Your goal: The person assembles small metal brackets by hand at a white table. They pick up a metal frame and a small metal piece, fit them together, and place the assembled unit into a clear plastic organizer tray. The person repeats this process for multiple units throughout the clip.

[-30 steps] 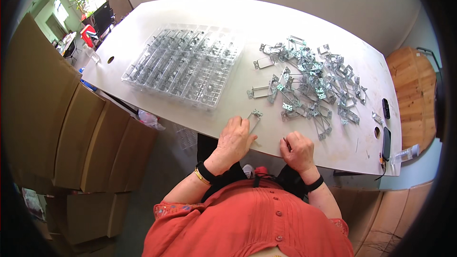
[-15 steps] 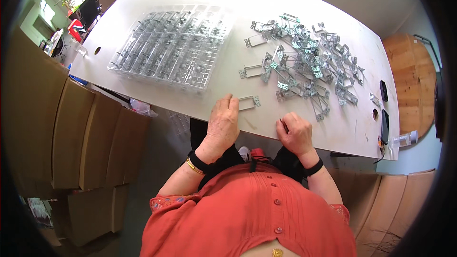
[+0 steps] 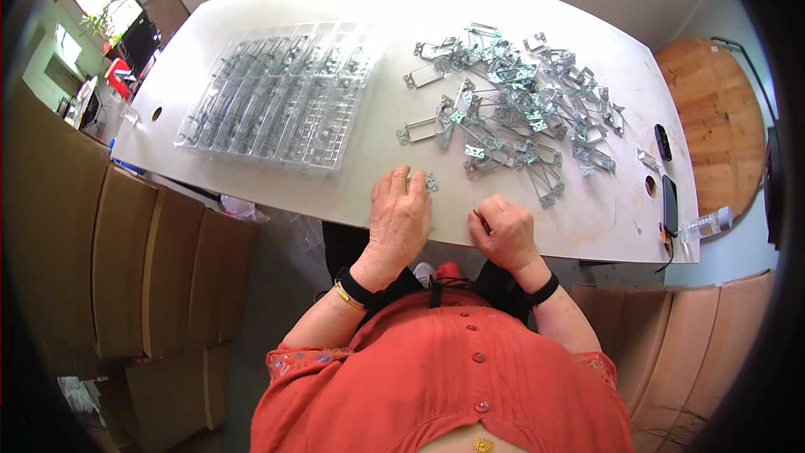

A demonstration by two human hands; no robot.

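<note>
On the near side of the white table [image 3: 369,189], my left hand [image 3: 401,211] lies with its fingers stretched out over a small metal bracket. Only the end plate of that bracket [image 3: 432,183] shows past the fingers. My right hand [image 3: 508,233] rests at the table's front edge, closed, with thumb and index finger together. A small dark thing [image 3: 480,220] peeks out at its thumb; its kind cannot be made out. Beyond the hands spreads a tangled heap of silvery brackets [image 3: 524,96], each of thin rods with plates at the ends.
A clear plastic compartment tray [image 3: 335,169], filled with rows of metal parts, sits at the left. Along the right edge lie a black phone [image 3: 670,205], a dark oblong item [image 3: 663,143] and a clear bottle [image 3: 708,225]. Cardboard boxes [image 3: 126,260] stand at the left.
My left hand has moved right, over the bracket that lay beside it, and now covers most of it. My right hand stays closed near the edge. The whole view has shifted slightly.
</note>
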